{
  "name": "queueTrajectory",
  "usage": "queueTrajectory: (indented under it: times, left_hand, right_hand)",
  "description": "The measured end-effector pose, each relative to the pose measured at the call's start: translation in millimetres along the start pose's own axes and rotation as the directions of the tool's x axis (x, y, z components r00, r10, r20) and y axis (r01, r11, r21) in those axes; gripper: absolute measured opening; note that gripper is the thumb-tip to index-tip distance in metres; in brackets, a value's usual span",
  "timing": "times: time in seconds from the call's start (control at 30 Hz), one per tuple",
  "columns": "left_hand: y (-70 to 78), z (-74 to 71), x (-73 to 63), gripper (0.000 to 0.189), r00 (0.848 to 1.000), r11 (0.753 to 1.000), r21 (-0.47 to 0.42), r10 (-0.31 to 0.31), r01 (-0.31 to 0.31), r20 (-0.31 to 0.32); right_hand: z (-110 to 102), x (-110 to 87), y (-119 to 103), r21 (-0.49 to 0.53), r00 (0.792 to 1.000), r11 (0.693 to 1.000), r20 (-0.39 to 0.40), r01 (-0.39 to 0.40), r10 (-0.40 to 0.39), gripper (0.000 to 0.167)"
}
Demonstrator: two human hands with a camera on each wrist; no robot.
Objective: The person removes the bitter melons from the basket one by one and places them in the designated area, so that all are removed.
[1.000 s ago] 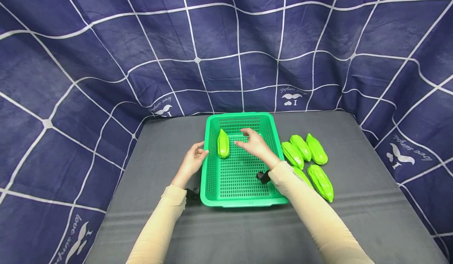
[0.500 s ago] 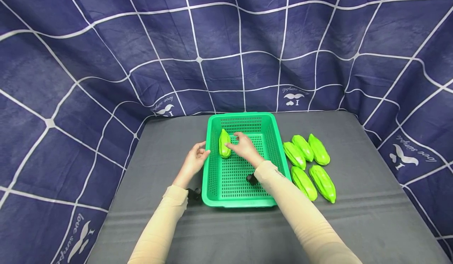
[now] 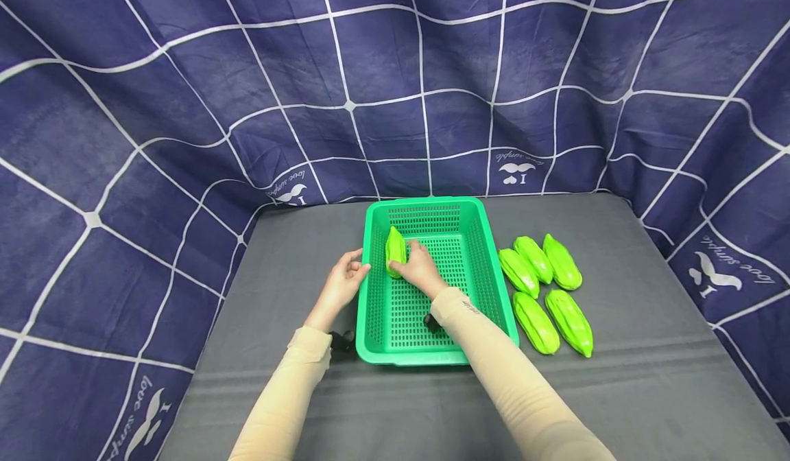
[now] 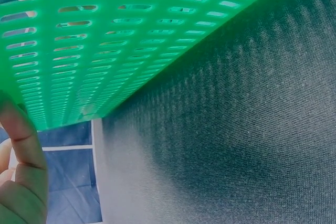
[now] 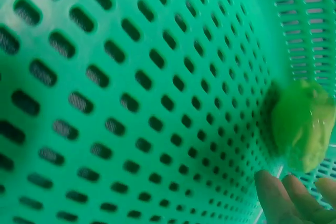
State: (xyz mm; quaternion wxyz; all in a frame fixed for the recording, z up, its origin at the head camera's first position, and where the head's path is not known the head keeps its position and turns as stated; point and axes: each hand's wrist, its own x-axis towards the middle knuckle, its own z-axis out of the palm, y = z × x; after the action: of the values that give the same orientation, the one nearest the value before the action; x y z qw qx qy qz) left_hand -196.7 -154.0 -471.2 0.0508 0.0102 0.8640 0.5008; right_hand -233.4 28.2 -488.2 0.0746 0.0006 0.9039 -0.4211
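A green plastic basket point(image 3: 432, 359) with slotted walls stands on the grey cloth. Inside it, near the left wall, lies a light-green ribbed vegetable point(image 3: 395, 247) with a pointed far end. My right hand point(image 3: 422, 269) reaches in beside this vegetable, thumb by its near end and fingers to its right. The right wrist view shows the fingers point(image 5: 275, 195) extended close to the vegetable point(image 5: 303, 127), with a small gap. At the basket's left rim, my left hand point(image 3: 345, 279) holds the edge with thumb and curled fingers. Its grip is only partly seen in the left wrist view.
Several more light-green vegetables point(image 3: 535, 322) lie on the grey cloth point(image 3: 642, 310) right of the basket. A dark blue curtain point(image 3: 382, 132) with white lines hangs behind and along both sides.
My right hand has moved left and down inside the basket to the vegetable there. The left hand stays at the rim. The whole head view has shifted slightly.
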Motion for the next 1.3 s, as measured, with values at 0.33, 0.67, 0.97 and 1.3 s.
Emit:
queueTrajectory:
  times: [0.33,0.67,0.97,1.3]
  left_hand:
    - [-0.9,0.0,0.1,0.050,1.000,1.000,-0.014,0.006,-0.006,0.007]
    - [-1.0,0.8,-0.7,0.050,1.000,1.000,-0.008,0.020,-0.020,-0.001]
    - [-1.1,1.6,-1.0,0.050,1.000,1.000,-0.009,0.014,-0.014,0.000]
    - [-1.4,1.2,0.0,0.050,1.000,1.000,0.000,0.006,-0.006,0.000]
  right_hand:
    - [9.3,1.5,2.5,-0.003,1.000,1.000,-0.024,0.015,-0.015,0.069]
    - [9.8,-2.8,0.6,0.009,1.000,1.000,-0.001,-0.014,0.014,0.067]
    - [9.4,-2.1,3.1,0.031,0.999,0.998,0.003,-0.050,0.050,0.061]
    - [-0.8,-4.1,3.2,0.041,0.998,0.997,-0.009,-0.069,0.069,0.061]
